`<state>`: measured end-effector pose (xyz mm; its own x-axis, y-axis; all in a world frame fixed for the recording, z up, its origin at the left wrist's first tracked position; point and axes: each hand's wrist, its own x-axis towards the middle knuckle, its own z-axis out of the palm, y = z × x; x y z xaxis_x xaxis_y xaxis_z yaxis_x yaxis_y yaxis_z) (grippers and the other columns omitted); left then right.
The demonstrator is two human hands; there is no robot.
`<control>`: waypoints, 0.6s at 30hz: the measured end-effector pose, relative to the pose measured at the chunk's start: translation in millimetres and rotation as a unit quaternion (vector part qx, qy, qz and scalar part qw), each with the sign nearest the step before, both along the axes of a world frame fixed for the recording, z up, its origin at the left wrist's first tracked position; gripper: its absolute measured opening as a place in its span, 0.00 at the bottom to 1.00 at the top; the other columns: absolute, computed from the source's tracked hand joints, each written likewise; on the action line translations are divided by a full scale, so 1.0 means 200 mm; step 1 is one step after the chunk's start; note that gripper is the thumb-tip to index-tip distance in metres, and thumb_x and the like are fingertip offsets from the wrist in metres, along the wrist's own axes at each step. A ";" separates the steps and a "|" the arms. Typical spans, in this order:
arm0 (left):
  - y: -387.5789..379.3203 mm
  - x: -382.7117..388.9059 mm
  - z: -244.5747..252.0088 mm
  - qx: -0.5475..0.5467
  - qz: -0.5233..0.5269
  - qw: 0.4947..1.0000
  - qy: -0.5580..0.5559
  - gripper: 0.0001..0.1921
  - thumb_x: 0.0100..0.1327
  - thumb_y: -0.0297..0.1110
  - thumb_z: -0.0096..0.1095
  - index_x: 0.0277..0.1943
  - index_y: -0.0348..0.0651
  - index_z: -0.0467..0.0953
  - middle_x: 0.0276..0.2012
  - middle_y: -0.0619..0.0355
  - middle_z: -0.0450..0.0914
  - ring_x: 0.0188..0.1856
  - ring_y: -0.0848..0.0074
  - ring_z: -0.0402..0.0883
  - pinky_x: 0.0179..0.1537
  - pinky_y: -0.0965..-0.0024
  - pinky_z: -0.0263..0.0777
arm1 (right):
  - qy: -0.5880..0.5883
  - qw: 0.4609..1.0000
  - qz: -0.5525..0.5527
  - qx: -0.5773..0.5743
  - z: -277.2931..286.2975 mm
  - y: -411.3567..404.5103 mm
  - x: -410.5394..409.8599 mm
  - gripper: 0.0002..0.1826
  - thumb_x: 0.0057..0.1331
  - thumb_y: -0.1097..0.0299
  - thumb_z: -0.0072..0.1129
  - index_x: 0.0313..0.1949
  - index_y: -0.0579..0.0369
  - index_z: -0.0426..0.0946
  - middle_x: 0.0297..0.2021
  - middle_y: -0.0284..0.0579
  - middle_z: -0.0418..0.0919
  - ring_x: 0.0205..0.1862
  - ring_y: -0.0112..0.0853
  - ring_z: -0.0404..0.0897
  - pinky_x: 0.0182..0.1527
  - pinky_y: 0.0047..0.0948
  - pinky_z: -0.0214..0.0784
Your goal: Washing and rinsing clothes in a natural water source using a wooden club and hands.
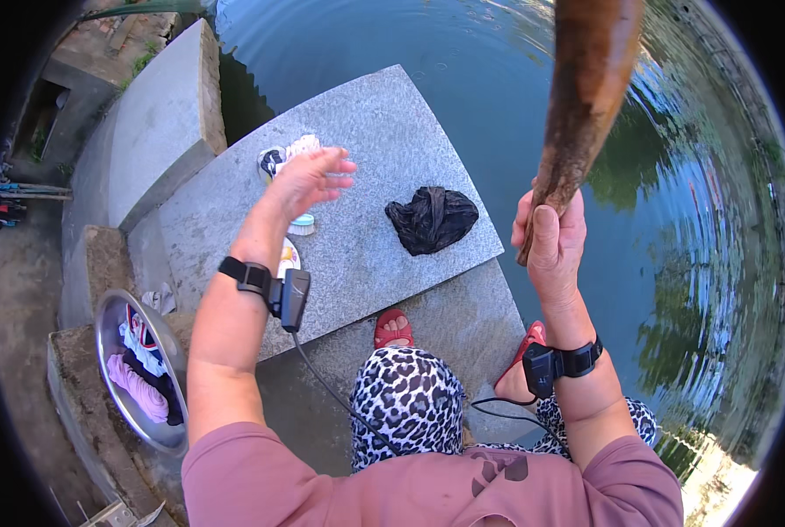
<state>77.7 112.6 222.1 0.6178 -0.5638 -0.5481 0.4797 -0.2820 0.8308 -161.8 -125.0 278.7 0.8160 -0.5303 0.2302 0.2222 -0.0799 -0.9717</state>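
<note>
My right hand (554, 240) is closed around the narrow end of a thick wooden beater (583, 99). The beater is raised close to the camera, and its far end runs out of view at the top. My left hand (313, 178) is held above the stone slab (353, 277) with its fingers apart and nothing in it. A crumpled bundle of black cloth (433, 221) lies on the slab between my hands. Partly hidden beyond my left hand are a pale pink cloth (303, 143) and a dark-and-white item (272, 160).
A scrubbing brush (302, 225) and a plate with a yellowish piece (289, 257) lie by my left forearm. At the left, a metal basin (102, 356) of clothes stands tilted on a ledge (76, 382). Water (484, 132) borders the slab beyond and at right.
</note>
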 end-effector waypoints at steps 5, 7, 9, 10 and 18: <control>0.10 0.28 0.43 -0.008 0.054 0.989 -0.141 0.19 0.68 0.47 0.56 0.54 0.43 0.71 0.46 0.55 0.80 0.46 0.72 0.80 0.44 0.70 0.75 | 0.141 0.972 -0.038 -0.186 -0.57 0.04 -0.25 0.19 0.63 0.63 0.60 0.46 0.58 0.63 0.24 0.47 0.73 0.25 0.38 0.77 0.32 0.31 0.71; 0.05 0.30 0.39 -0.002 0.071 0.981 -0.180 0.18 0.68 0.47 0.57 0.50 0.42 0.71 0.44 0.56 0.79 0.44 0.73 0.80 0.41 0.67 0.75 | 0.398 0.874 0.025 -0.278 -0.94 -0.01 -0.52 0.23 0.62 0.56 0.62 0.45 0.58 0.64 0.32 0.62 0.79 0.36 0.58 0.79 0.40 0.48 0.72; 0.04 0.23 0.14 0.040 0.063 0.988 -0.138 0.19 0.66 0.47 0.59 0.51 0.43 0.71 0.43 0.57 0.79 0.44 0.72 0.79 0.41 0.66 0.76 | 0.533 0.789 0.093 -0.290 -1.06 -0.02 -0.57 0.25 0.61 0.51 0.61 0.44 0.59 0.67 0.35 0.65 0.79 0.39 0.59 0.79 0.41 0.51 0.70; 0.03 0.15 -0.06 0.039 0.047 0.994 -0.092 0.21 0.64 0.48 0.61 0.53 0.43 0.71 0.43 0.57 0.77 0.43 0.71 0.79 0.39 0.64 0.76 | 0.516 0.812 0.076 -0.262 -1.07 0.01 -0.56 0.25 0.62 0.50 0.61 0.43 0.60 0.68 0.34 0.65 0.79 0.39 0.59 0.79 0.41 0.51 0.71; -0.35 -0.58 -0.97 0.279 -0.026 0.933 -0.225 0.58 0.40 0.57 0.78 0.67 0.31 0.51 0.57 0.33 0.69 0.60 0.47 0.70 0.59 0.56 0.67 | 0.193 0.979 0.009 -0.058 -0.32 -0.07 -0.20 0.16 0.66 0.58 0.57 0.39 0.58 0.67 0.21 0.34 0.71 0.22 0.19 0.71 0.24 0.21 0.65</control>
